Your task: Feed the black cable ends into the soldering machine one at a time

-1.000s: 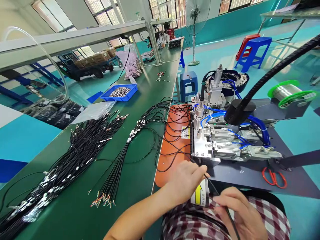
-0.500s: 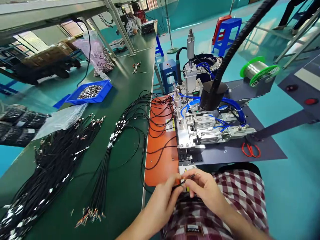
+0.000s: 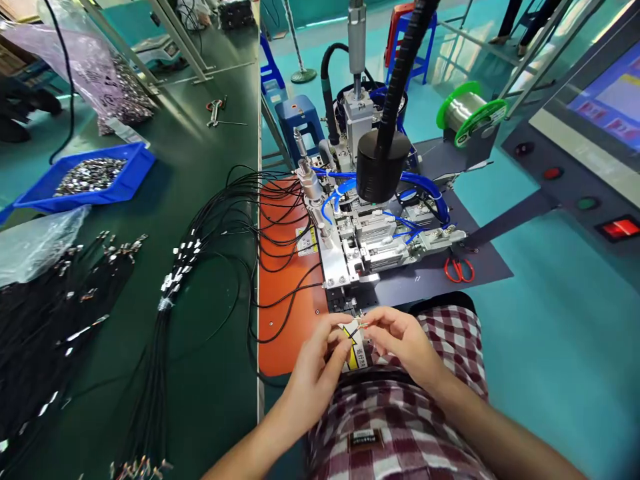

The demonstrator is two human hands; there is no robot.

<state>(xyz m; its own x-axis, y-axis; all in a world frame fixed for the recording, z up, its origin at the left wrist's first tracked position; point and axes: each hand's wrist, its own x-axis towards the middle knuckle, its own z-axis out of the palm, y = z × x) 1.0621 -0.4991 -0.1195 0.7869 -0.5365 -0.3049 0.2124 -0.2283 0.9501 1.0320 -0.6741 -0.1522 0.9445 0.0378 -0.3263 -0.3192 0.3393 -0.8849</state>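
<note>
My left hand (image 3: 320, 360) pinches a black cable near its end, in front of the machine's yellow and white warning label (image 3: 357, 352). Close on its right, my right hand (image 3: 400, 340) has thumb and forefinger on the thin coloured wires (image 3: 361, 325) at the cable's tip. Black cables (image 3: 200, 220) run from a bundle on the green table over the orange plate (image 3: 285, 333) to the metal machine (image 3: 375, 243). White tags sit around the middle of that bundle.
A blue tray (image 3: 137, 173) of small metal parts and a dark cable pile (image 3: 40, 353) lie at the left. Red scissors (image 3: 459, 269) rest on the machine's grey base. A control panel (image 3: 590, 160) stands at the right, near a green wire spool (image 3: 473, 115).
The view has turned to the right, bringing the control panel in. My fingers now hold the cable's tip with its thin wires showing; before, they were along the black cable.
</note>
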